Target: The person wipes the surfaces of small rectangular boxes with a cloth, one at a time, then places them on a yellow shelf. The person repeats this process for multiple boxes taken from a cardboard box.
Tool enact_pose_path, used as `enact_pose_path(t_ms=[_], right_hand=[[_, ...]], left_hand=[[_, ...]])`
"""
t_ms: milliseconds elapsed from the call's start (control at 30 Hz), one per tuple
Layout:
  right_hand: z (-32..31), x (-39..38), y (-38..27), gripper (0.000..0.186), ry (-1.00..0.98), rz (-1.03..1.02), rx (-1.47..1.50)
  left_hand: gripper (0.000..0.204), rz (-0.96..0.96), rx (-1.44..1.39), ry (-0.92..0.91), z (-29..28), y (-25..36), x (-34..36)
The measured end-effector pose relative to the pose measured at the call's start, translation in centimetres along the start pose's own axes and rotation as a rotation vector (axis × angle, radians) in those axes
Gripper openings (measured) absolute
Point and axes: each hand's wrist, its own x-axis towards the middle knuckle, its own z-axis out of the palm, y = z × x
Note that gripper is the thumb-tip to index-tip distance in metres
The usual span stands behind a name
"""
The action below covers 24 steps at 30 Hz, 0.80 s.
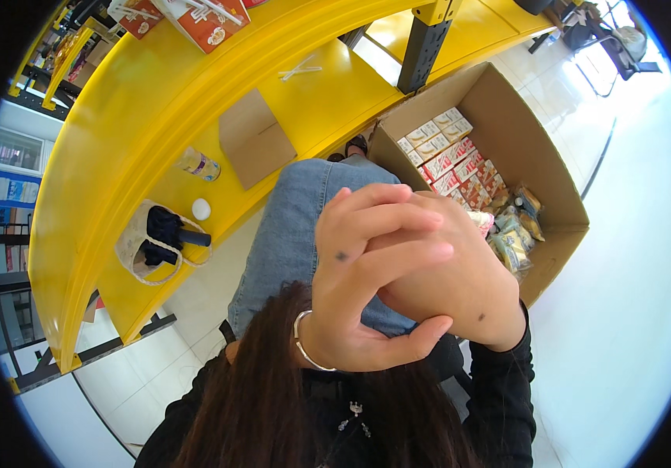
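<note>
Above my lap, in the middle of the view, both of my hands are pressed together. My left hand [351, 269], with a silver bangle at its wrist, is laid over my right hand [456, 261]. Its curved fingers cross the back of the right hand, and its thumb rests lower down near that wrist. The fingers of my right hand are mostly hidden behind the left. No object shows between the hands. Beyond the right hand stands an open cardboard box [542, 164] holding several small drink cartons [448, 160] and bagged snacks [516, 238].
A yellow shelf unit [109, 148] curves along the left. On its lower board are a flat cardboard piece [251, 136], a clear labelled bottle [201, 164], a white round lid [201, 209], a pale bag [134, 246] and white straws [301, 71]. Red-white cartons [210, 27] stand above.
</note>
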Motion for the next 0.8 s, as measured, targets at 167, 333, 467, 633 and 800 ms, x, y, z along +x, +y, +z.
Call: enact_pose_path(t_ms=[167, 333, 467, 633, 800], right_hand=[[0.5, 1.0, 0.0, 0.007, -0.158, 0.001, -0.087], [0.5, 1.3, 0.2, 0.011, -0.115, 0.031, -0.053], [-0.2, 1.3, -0.2, 0.019, -0.18, 0.065, -0.144], [-0.2, 1.3, -0.3, 0.02, -0.167, 0.069, -0.174], [0.1, 1.2, -0.2, 0.02, -0.125, 0.057, -0.188]], left_hand=[[0.034, 0.233, 0.223, 0.026, 0.0, -1.0, -0.8], [0.014, 0.178, 0.419, 0.081, 1.1, 2.7, -0.5], [0.018, 0.17, 0.462, 0.11, 1.6, 3.2, -1.2], [0.016, 0.192, 0.452, 0.126, 1.9, 2.7, -1.5], [0.013, 0.172, 0.43, 0.116, 1.7, 2.7, -1.6]])
